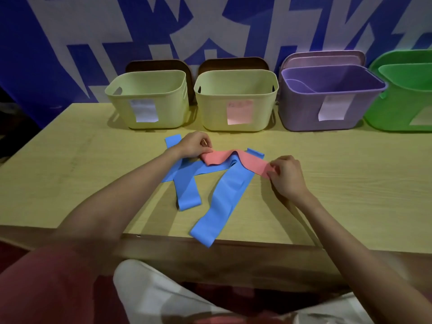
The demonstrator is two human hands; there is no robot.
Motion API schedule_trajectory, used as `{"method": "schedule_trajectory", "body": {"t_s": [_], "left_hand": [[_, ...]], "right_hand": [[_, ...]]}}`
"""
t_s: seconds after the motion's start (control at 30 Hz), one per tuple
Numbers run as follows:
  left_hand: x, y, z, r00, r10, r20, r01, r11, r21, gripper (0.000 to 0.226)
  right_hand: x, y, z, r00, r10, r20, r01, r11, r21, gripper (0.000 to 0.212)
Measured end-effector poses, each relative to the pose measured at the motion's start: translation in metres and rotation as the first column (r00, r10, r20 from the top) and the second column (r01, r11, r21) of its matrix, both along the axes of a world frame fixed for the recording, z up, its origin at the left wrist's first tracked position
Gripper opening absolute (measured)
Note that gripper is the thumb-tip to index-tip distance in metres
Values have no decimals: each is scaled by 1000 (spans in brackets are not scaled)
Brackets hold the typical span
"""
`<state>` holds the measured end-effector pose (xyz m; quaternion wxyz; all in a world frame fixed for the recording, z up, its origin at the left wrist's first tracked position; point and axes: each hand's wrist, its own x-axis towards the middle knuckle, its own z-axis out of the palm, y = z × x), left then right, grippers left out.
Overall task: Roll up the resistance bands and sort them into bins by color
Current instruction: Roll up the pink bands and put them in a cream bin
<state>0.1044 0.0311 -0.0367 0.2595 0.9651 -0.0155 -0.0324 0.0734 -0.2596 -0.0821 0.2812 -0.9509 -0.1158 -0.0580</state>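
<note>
Two blue bands [219, 202] lie slack and crossed on the table [327, 188], one trailing its end over the near edge, the other [184, 183] lying just to its left. On top of them, a little farther back, lies the pink band [233, 160], rumpled and still unrolled, stretched between both hands. The left hand [194, 143] pinches its left end with curled fingers; the right hand [287, 176] pinches the right end between thumb and fingertips. This looks like the start of the rolling step: the band is being taken up and pulled free of the blue ones. The next move likely calls for flattening it and winding it tightly from one end. Beyond stand four bins in a row: two pale yellow bins, one with a white label [149, 99] and one with a pink label [236, 101], then a purple bin [304, 113] and a green bin [397, 108].
</note>
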Motion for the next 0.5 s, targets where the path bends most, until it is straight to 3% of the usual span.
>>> {"method": "schedule_trajectory", "body": {"t_s": [0.13, 0.23, 0.3, 0.4, 0.5], "left_hand": [[0, 2, -1, 999, -39, 11, 39, 999, -10, 19], [-3, 4, -3, 995, 70, 71, -65, 996, -65, 24], [-7, 5, -1, 979, 177, 97, -156, 969, -189, 21], [-18, 5, 2, 931, 361, 58, -290, 826, -484, 19], [-34, 2, 7, 887, 462, 23, -333, 673, -661, 17]], "right_hand": [[-3, 1, 4, 998, -60, -8, 61, 994, 94, 14], [-9, 3, 12, 998, -36, -43, 44, 978, 202, 8], [-13, 2, 17, 998, 8, -62, 8, 968, 249, 6], [-15, -3, 20, 997, 54, -52, -37, 958, 284, 10], [-17, -8, 23, 999, 43, 31, -50, 941, 336, 17]]}}
